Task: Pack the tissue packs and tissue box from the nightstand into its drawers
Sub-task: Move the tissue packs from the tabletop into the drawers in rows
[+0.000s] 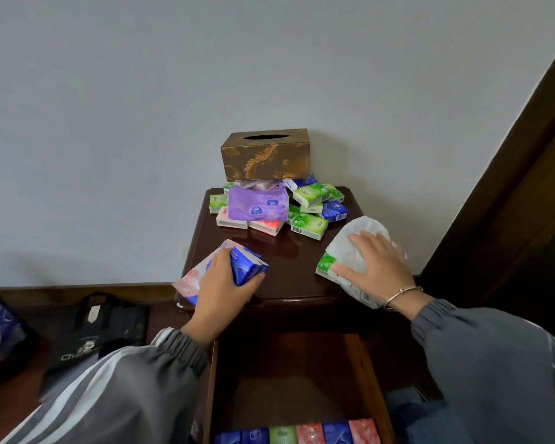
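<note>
A brown and gold tissue box [265, 155] sits on a heap of small tissue packs [308, 206] at the back of the dark nightstand [289, 270]; a purple pack [257, 205] lies in front of it. My left hand [223, 291] grips a blue tissue pack [249, 265] over a pink and white pack [191, 277] at the front left corner. My right hand [377, 264] rests flat on a white plastic-wrapped bundle of green packs [350, 254] at the front right. Below, the open drawer [372, 379] holds a row of packs [298, 434] at its near end.
A black bag [109, 322] lies on the wooden surface left of the nightstand, with a blue bag [0, 331] at the far left edge. A dark wooden frame [510, 187] rises on the right. A pale wall stands behind.
</note>
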A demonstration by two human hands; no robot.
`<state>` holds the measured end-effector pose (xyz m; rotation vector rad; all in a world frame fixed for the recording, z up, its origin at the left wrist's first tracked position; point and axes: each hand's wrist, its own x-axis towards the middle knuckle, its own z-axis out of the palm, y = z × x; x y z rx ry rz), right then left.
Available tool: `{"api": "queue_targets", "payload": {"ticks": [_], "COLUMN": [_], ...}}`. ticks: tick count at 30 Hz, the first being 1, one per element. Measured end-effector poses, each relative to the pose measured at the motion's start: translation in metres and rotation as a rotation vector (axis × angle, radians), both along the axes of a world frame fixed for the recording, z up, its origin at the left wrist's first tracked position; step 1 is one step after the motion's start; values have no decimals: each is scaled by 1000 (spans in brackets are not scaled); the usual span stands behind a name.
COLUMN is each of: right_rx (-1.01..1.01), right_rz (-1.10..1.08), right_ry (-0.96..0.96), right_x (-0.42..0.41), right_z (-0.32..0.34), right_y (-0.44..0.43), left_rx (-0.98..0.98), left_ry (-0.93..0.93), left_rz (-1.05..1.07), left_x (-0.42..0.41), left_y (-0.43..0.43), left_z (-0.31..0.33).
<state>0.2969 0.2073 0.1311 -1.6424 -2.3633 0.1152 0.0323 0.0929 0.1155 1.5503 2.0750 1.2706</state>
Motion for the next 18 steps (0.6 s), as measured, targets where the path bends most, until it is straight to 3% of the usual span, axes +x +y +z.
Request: {"api": "queue_targets", "payload": {"ticks": [4,10,15,18], "right_rx": [-197,-255,-47,140], "right_rz": [-14,81,-16,-97], "right_ry": [-183,-25,131,244], "right_x": [-1,12,27,31], "right_z": [-19,-26,-8,15], "right_y": [-28,-30,-26,-26], "left_rx": [-28,-134,-153,-67], "left_ry": [-114,-246,-352,-405], "left_rz": [9,-24,-21,13], "left_x": [-4,-17,-21,-22], "left_y": [-1,2,3,1], "left_z": [-9,-11,-5,0]}}
